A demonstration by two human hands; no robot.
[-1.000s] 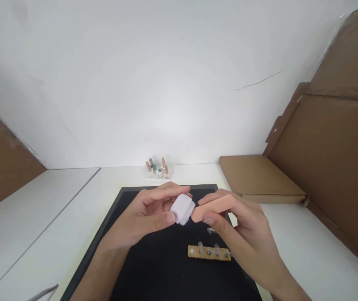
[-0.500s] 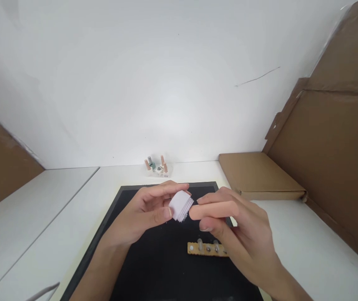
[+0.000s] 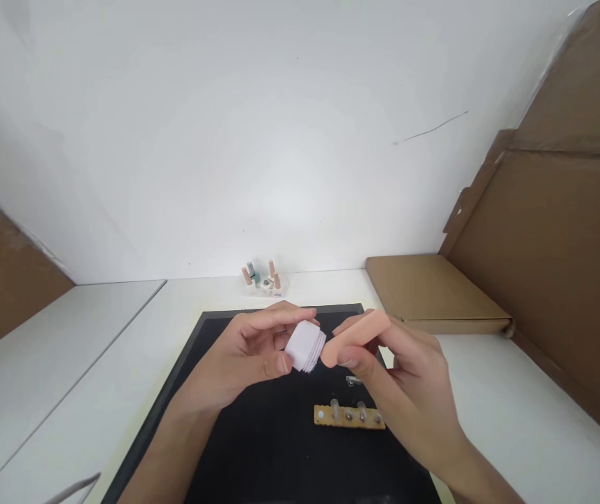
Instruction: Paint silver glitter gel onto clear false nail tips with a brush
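A left hand (image 3: 236, 353) pinches a stack of small white pieces (image 3: 302, 344) above a black mat (image 3: 273, 441), as a right hand (image 3: 418, 381) grips a peach bar (image 3: 360, 334), tip near their edges. The step appears to be edge work, though contact is unclear; another pass calls for a steady pinch.

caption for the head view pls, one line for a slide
Left hand holds white stack; right hand holds peach block, above black mat.
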